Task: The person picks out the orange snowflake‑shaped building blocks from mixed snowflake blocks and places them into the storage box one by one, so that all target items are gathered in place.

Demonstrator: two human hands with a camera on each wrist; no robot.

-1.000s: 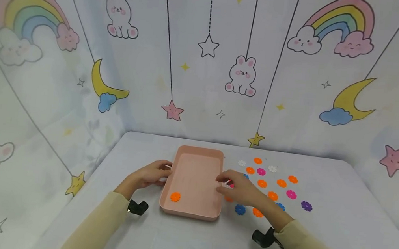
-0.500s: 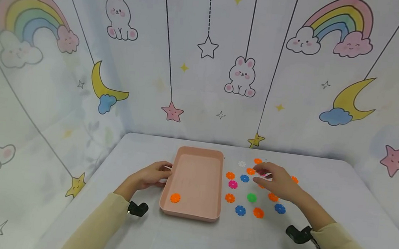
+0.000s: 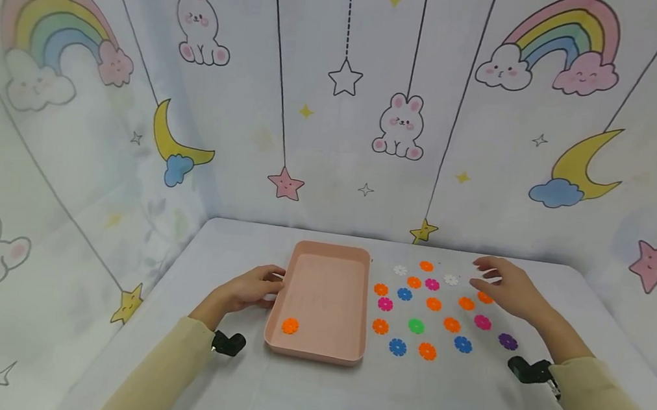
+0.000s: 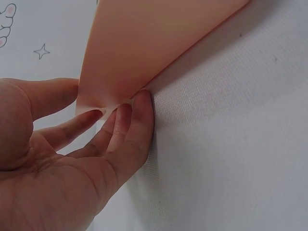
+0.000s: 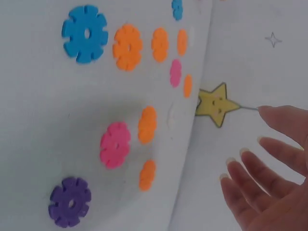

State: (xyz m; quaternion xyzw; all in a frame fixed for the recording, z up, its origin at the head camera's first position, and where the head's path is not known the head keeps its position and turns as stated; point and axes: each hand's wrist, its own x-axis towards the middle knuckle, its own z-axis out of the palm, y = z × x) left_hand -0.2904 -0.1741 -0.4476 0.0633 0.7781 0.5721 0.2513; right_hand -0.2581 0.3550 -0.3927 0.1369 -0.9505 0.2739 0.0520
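My left hand [image 3: 251,286] holds the left side of a pink tray [image 3: 329,290]. The left wrist view shows one digit ending at the edge of the tray wall [image 4: 139,43], while the other fingertips [image 4: 143,98] sit low against it. One orange snowflake disc [image 3: 290,326] lies inside the tray, near its front left corner. My right hand [image 3: 511,288] hovers over the far right of the table with fingers parted and nothing in them. Beneath it lies a partly covered orange snowflake disc [image 3: 485,298]; a white one [image 3: 451,279] lies to its left.
Several more notched discs are scattered right of the tray, among them a green one [image 3: 416,326], a blue one [image 3: 463,344] and a purple one [image 3: 508,341]. A patterned cloth backdrop [image 3: 339,147] rises behind the white table [image 3: 405,400].
My right hand has moved from the tray's right edge out to the far right, uncovering discs it had hidden. The left hand and tray stay put.
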